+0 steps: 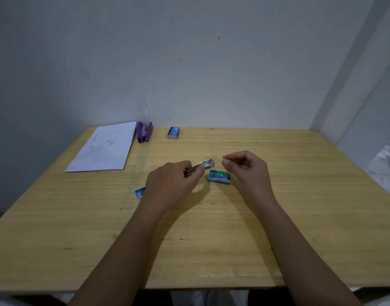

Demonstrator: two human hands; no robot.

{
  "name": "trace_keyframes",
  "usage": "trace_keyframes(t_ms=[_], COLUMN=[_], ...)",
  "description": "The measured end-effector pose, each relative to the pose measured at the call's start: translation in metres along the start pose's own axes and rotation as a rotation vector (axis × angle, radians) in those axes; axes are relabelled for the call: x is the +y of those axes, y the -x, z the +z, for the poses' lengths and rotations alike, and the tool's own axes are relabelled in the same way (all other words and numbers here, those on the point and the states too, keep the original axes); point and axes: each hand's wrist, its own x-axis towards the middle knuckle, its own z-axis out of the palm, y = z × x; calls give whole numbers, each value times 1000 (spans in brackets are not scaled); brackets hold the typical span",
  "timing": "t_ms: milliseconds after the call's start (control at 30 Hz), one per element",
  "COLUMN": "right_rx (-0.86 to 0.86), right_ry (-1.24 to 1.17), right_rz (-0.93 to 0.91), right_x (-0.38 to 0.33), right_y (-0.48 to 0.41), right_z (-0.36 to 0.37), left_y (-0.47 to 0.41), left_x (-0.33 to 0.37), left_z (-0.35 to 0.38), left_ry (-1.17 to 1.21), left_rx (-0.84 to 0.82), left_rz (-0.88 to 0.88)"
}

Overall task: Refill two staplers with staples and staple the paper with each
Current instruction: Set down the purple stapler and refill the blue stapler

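Note:
My left hand (172,184) grips a small metal stapler (206,164), whose silver front end sticks out to the right. My right hand (247,167) hovers just right of it, thumb and forefinger pinched on a thin strip of staples (230,160). Between and below the hands a green staple box (219,176) lies on the wooden table (211,239). A purple stapler (143,131) lies opened at the back, beside a stack of paper (103,149). A blue staple box (173,132) sits to the right of the purple stapler.
A small light-blue box piece (139,192) lies just left of my left wrist. The table's back edge meets a grey wall (189,62). White crumpled material (388,164) shows beyond the table's right edge.

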Motion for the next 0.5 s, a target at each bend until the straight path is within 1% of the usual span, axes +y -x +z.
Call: trace_keyframes(t_ms=[267, 500], right_rx=[-13, -11], right_ry=[62, 36], right_rz=[-74, -162], right_x=[-2, -6], right_y=[2, 4], right_z=[3, 2], left_y=[-4, -3], left_x=[-1, -5], left_z=[2, 4], left_ry=[-13, 8], left_rx=[-40, 13], left_rz=[-25, 7])
